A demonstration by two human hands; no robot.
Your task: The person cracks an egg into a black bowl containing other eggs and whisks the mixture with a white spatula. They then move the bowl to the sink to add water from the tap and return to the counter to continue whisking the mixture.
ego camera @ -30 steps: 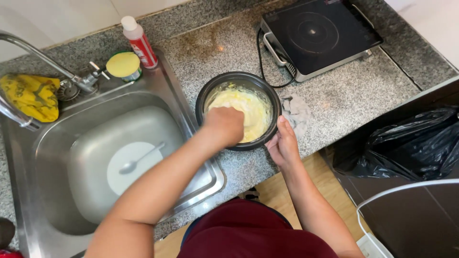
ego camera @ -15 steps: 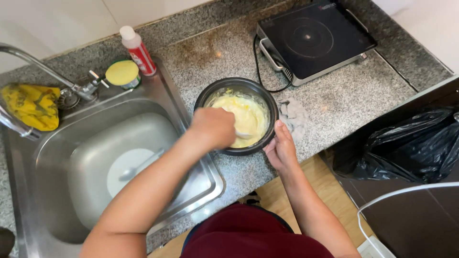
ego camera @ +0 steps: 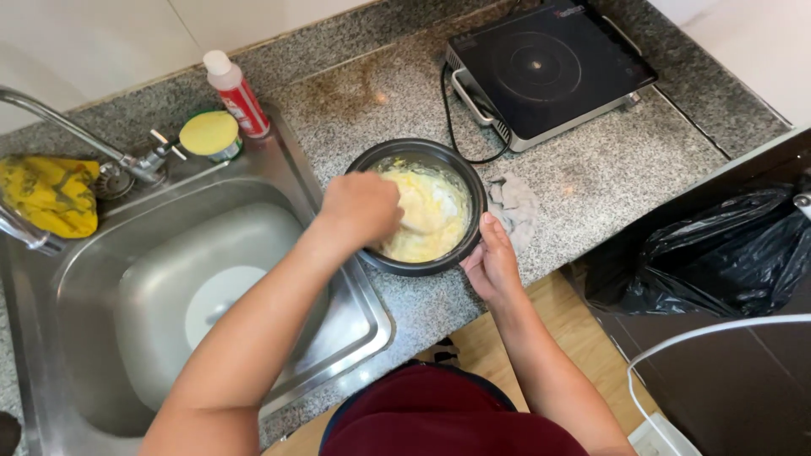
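Note:
A dark round bowl (ego camera: 463, 177) of pale yellow batter (ego camera: 431, 228) stands on the speckled granite counter (ego camera: 583, 181), just right of the sink. My left hand (ego camera: 361, 207) is closed above the bowl's left side, gripping a light-coloured stirring tool (ego camera: 414, 224) whose end sits in the batter. My right hand (ego camera: 492, 262) presses against the bowl's outer right rim, fingers wrapped on it.
A steel sink (ego camera: 127, 279) with a white plate (ego camera: 221, 297) lies to the left, with a tap (ego camera: 76, 131), a yellow cloth (ego camera: 49, 194), a yellow-lidded tin (ego camera: 211, 135) and a red bottle (ego camera: 238, 95). A black induction hob (ego camera: 549, 67) sits behind, a black bin bag (ego camera: 726, 249) at right.
My left hand has swung leftward across the bowl while stirring. My right hand has stayed on the bowl's right rim.

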